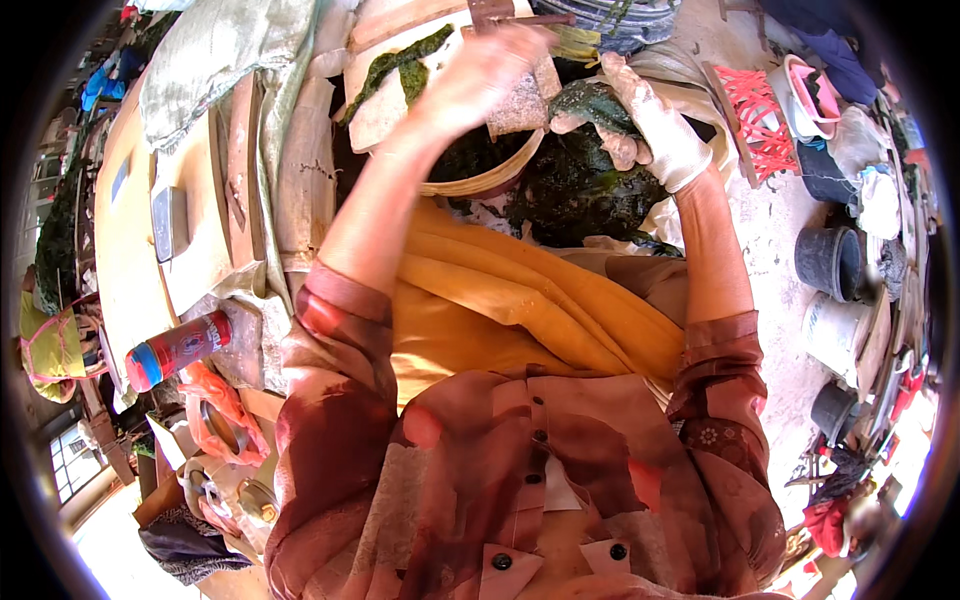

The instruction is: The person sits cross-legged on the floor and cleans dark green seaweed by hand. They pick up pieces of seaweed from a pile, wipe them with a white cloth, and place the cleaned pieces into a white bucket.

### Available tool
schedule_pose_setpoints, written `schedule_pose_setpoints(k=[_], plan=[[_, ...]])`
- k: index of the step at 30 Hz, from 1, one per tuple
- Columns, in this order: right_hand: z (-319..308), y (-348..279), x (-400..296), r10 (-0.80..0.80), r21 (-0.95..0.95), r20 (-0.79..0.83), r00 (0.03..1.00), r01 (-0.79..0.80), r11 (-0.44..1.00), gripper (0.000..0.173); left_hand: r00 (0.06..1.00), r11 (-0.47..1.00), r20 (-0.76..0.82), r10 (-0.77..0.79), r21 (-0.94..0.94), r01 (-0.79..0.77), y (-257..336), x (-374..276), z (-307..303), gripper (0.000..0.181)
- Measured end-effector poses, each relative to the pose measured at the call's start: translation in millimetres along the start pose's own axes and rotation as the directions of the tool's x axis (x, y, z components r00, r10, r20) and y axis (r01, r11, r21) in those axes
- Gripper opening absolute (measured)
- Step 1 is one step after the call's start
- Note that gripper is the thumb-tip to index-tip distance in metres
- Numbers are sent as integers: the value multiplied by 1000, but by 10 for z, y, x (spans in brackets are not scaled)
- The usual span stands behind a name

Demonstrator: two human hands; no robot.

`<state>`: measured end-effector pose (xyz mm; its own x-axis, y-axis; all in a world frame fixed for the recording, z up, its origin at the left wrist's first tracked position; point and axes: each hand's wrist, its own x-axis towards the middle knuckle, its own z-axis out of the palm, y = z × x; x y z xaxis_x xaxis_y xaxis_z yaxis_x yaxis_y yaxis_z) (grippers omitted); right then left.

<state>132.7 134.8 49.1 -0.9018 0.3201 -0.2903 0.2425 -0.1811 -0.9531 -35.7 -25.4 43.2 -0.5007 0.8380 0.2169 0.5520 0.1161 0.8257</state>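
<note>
My left hand [499,71], bare and blurred, is over a pale board [367,124] at the top of the view. Whether its fingers hold anything cannot be made out. A strip of dark green seaweed [409,56] lies on that board, left of the hand. On my right hand [652,124] is a whitish glove, its fingers around a wet dark green seaweed piece [596,105]. Beneath it spreads a heap of dark, glossy seaweed [600,195]. A shallow round container with a pale rim [491,172] sits between the heap and my left forearm.
An orange cloth [510,277] covers my lap. To the left are a wooden surface [127,232], a dark box [169,223] and a red bottle with a blue cap [180,350]. Dark buckets [825,262] and a red strapped rack [754,124] stand on the right.
</note>
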Motion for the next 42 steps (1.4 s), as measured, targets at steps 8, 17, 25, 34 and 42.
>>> schedule_pose_setpoints(k=[8,17,25,34,42], plan=[[-83,-52,-23,-80,-212,200,976,123,970,48,999,999,3,-33,-16,33,208,85,139,20],[38,-166,-149,23,-37,90,996,-20,999,32,967,951,-219,130,304,-59,-115,123,-58,21],[98,-238,-66,16,-47,173,985,-8,999,23,988,963,72,-137,-222,150,62,-109,369,32],[60,-303,-178,86,-384,232,969,10,923,27,983,978,-142,-115,-189,87,314,77,140,18],[-429,-286,-87,-247,181,180,952,215,960,25,816,775,445,-369,-338,535,390,-15,-29,23]])
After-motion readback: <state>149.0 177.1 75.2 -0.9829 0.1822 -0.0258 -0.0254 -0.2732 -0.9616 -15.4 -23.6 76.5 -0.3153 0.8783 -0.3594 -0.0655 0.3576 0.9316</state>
